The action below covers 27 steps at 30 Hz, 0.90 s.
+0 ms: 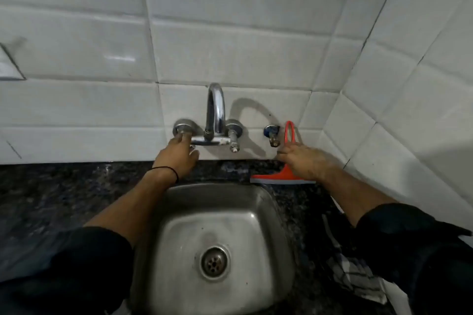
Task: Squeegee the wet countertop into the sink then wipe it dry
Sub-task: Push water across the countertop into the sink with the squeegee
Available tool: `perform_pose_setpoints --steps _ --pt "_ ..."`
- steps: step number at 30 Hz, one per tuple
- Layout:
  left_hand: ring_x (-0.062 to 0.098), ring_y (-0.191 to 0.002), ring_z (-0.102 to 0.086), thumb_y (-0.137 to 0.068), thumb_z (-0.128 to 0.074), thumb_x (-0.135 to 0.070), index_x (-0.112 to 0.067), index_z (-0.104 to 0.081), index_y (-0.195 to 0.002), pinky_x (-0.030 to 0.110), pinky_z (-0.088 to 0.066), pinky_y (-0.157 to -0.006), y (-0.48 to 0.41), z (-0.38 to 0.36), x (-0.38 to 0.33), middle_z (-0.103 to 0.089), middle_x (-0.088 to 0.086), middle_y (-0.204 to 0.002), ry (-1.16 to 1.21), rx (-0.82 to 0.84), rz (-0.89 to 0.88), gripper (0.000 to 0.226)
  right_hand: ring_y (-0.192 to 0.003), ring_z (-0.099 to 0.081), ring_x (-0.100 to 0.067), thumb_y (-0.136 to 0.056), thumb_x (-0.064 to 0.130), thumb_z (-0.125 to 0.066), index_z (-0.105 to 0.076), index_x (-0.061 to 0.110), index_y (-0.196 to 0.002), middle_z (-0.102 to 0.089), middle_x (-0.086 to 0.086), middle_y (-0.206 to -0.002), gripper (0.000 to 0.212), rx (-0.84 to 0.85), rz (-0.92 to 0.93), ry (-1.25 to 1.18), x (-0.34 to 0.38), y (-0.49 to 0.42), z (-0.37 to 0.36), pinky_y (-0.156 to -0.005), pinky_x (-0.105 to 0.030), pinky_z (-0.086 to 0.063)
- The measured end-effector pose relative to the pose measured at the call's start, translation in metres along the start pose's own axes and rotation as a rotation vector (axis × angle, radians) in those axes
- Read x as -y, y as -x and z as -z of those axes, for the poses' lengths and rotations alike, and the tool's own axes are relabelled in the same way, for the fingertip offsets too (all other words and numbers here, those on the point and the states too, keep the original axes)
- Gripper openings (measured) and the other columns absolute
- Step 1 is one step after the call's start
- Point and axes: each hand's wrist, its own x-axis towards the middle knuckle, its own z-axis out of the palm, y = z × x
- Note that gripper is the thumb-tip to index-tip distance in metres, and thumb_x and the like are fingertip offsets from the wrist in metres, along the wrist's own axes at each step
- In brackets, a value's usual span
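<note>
A steel sink with a round drain sits low in the middle, set in a dark speckled countertop. An orange squeegee stands behind the sink's right corner, its blade on the counter and its loop handle up against the wall tiles. My right hand is closed around the squeegee's handle. My left hand reaches to the wall and grips the left tap knob of the chrome faucet.
A checked cloth lies on the counter at the right, partly under my sleeve. A second knob and a small valve stick out of the white tiled wall. The side wall closes in on the right.
</note>
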Motion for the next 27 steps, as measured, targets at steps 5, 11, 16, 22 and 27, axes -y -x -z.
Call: perform_pose_setpoints --steps 5,11,16,22,27 --pt "0.042 -0.126 -0.049 -0.095 -0.046 -0.001 -0.004 -0.036 -0.144 0.053 -0.043 -0.099 -0.008 -0.032 0.005 -0.039 0.021 -0.151 -0.013 -0.100 0.083 0.050 -0.148 -0.022 -0.025 -0.098 0.022 -0.042 -0.050 0.027 -0.141 -0.038 0.001 -0.154 0.044 0.078 0.024 0.280 -0.021 -0.023 -0.036 -0.122 -0.044 -0.012" --pt "0.040 -0.104 -0.060 -0.085 -0.060 0.006 -0.005 -0.035 -0.144 0.050 -0.048 -0.088 -0.013 -0.041 0.011 -0.054 0.023 -0.132 -0.072 -0.151 0.082 0.065 -0.149 -0.019 -0.028 -0.093 0.014 -0.048 -0.065 0.015 -0.125 -0.056 -0.005 -0.139 0.036 0.155 0.021 0.466 -0.031 -0.050 -0.048 -0.123 -0.047 -0.005" --pt "0.040 -0.119 -0.056 -0.085 -0.062 0.006 -0.005 -0.033 -0.145 0.050 -0.049 -0.096 -0.014 -0.040 0.011 -0.051 0.023 -0.138 -0.079 -0.137 0.077 0.068 -0.142 -0.030 -0.028 -0.093 0.018 -0.050 -0.067 0.017 -0.122 -0.061 -0.002 -0.131 0.034 0.090 -0.015 0.550 -0.024 -0.041 -0.033 -0.118 -0.052 -0.011" --pt "0.036 -0.114 -0.058 -0.095 -0.055 -0.010 -0.015 -0.038 -0.147 0.040 -0.043 -0.095 -0.006 -0.016 0.005 -0.061 0.016 -0.130 0.090 -0.061 0.136 0.055 -0.111 -0.056 -0.030 -0.089 0.020 -0.052 -0.066 0.028 -0.121 -0.067 -0.001 -0.112 0.036 -0.106 0.143 0.413 0.007 -0.003 -0.006 -0.104 -0.048 -0.025" --pt "0.033 -0.128 -0.051 -0.092 -0.064 -0.026 -0.024 -0.045 -0.143 0.037 -0.038 -0.106 0.028 0.011 0.041 -0.043 0.006 -0.151 0.331 -0.052 0.231 0.055 -0.071 -0.062 -0.020 -0.083 0.042 -0.050 -0.069 0.037 -0.110 -0.063 0.006 -0.081 0.034 -0.298 0.367 0.252 0.072 0.014 -0.017 -0.062 -0.034 -0.049"
